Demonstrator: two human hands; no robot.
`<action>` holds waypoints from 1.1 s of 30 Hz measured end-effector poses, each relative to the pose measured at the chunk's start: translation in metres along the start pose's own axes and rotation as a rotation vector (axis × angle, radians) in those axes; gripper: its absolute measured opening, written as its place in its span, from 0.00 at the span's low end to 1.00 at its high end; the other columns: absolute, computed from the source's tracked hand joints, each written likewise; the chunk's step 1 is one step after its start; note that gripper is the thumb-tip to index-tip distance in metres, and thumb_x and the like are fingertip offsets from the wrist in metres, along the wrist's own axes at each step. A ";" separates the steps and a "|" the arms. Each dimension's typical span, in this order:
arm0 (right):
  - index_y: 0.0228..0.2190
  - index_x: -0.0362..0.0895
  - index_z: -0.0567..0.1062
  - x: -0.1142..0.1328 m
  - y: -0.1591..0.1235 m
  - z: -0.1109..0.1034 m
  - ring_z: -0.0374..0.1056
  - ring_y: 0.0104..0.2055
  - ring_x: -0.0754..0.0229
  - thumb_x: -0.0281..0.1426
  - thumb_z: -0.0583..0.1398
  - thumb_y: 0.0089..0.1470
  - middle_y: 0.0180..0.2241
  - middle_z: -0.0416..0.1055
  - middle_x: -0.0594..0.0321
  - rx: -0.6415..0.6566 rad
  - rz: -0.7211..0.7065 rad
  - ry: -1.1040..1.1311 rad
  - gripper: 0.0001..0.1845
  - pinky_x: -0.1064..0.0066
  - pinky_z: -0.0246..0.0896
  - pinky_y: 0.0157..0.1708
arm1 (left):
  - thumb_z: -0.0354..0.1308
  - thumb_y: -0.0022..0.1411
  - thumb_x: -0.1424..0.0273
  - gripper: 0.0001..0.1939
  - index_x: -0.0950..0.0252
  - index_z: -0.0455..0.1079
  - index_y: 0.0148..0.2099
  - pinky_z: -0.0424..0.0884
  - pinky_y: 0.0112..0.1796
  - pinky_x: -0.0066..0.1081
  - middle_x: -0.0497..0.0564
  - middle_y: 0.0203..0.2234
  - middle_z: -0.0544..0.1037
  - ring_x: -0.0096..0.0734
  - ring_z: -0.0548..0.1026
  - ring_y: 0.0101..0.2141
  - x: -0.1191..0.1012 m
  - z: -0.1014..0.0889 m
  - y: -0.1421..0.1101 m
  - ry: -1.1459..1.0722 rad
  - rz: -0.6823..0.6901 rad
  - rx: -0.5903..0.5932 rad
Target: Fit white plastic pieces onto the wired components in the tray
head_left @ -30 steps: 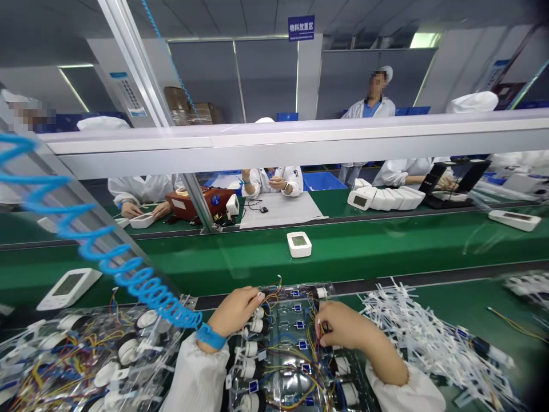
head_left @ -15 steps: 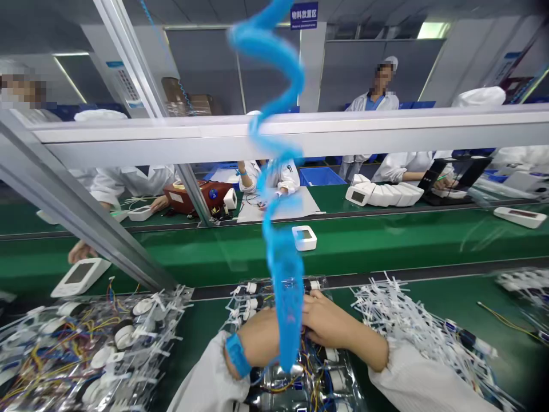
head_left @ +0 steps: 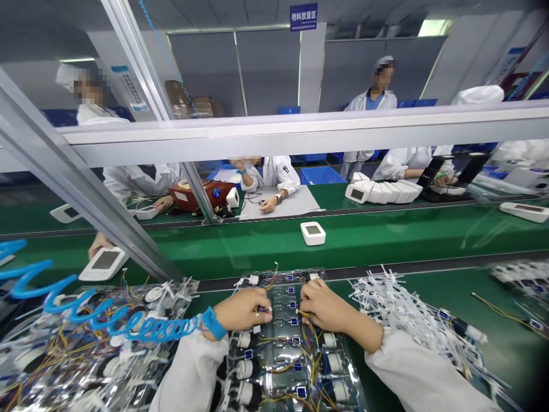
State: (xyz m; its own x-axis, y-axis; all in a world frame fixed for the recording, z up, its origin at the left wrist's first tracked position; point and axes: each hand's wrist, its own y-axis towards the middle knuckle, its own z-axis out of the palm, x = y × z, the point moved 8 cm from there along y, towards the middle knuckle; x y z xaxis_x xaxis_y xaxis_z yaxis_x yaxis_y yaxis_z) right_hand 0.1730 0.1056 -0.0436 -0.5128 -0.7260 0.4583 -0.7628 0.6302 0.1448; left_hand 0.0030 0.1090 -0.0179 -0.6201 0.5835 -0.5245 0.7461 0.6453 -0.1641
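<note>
A clear plastic tray [head_left: 295, 366] of small wired parts with coloured leads lies on the green bench in front of me. My left hand [head_left: 242, 309] rests curled on the tray's upper left, fingertips pinching a small wired part [head_left: 262, 309]. My right hand [head_left: 319, 306] is curled on the tray's upper right, fingers closed among yellow and red wires [head_left: 306, 329]. A blue wrist strap [head_left: 213, 324] with a coiled blue cord [head_left: 107, 323] runs left from my left wrist.
Another clear tray of wired parts [head_left: 77, 349] lies at the left, and a heap of white plastic ties [head_left: 412, 315] at the right. A small white device [head_left: 313, 233] rides the green conveyor beyond. Other workers in white coats sit across, behind a metal frame rail [head_left: 300, 137].
The coiled blue cord has swung from in front of the camera down to the left. Both hands have moved apart a little on the tray. The white device on the belt has shifted right.
</note>
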 end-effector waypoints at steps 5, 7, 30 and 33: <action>0.35 0.46 0.76 -0.007 -0.002 -0.008 0.65 0.54 0.45 0.39 0.53 0.69 0.50 0.73 0.52 -0.156 0.046 0.313 0.16 0.51 0.50 0.56 | 0.72 0.55 0.62 0.09 0.59 0.80 0.37 0.70 0.46 0.29 0.48 0.52 0.76 0.37 0.78 0.45 -0.015 0.031 0.009 -0.033 0.057 0.084; 0.35 0.46 0.76 -0.014 0.000 -0.005 0.71 0.43 0.48 0.48 0.50 0.70 0.40 0.77 0.54 -0.224 0.096 0.480 0.24 0.55 0.59 0.49 | 0.74 0.50 0.60 0.17 0.58 0.78 0.41 0.71 0.45 0.32 0.49 0.52 0.75 0.40 0.78 0.45 -0.021 0.050 0.017 0.010 0.054 0.155; 0.24 0.46 0.63 -0.050 0.009 -0.030 0.50 0.15 0.66 0.50 0.58 0.66 0.15 0.49 0.78 -1.035 0.558 1.585 0.26 0.72 0.60 0.22 | 0.68 0.61 0.60 0.23 0.60 0.72 0.56 0.73 0.41 0.32 0.51 0.41 0.79 0.35 0.77 0.35 -0.076 -0.015 0.033 -0.145 0.113 -0.375; 0.24 0.46 0.63 -0.047 0.009 -0.027 0.51 0.15 0.66 0.49 0.57 0.68 0.16 0.50 0.78 -1.081 0.575 1.597 0.26 0.72 0.61 0.23 | 0.67 0.62 0.62 0.17 0.62 0.75 0.51 0.73 0.40 0.34 0.52 0.39 0.79 0.35 0.77 0.34 -0.082 -0.013 0.048 -0.142 0.114 -0.443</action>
State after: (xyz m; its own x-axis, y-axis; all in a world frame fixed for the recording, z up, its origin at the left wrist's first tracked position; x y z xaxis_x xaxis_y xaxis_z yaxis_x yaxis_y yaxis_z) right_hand 0.2004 0.1530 -0.0402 0.6438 0.0487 0.7637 0.1483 0.9711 -0.1869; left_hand 0.0862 0.0987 0.0280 -0.4780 0.6096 -0.6324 0.6131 0.7471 0.2567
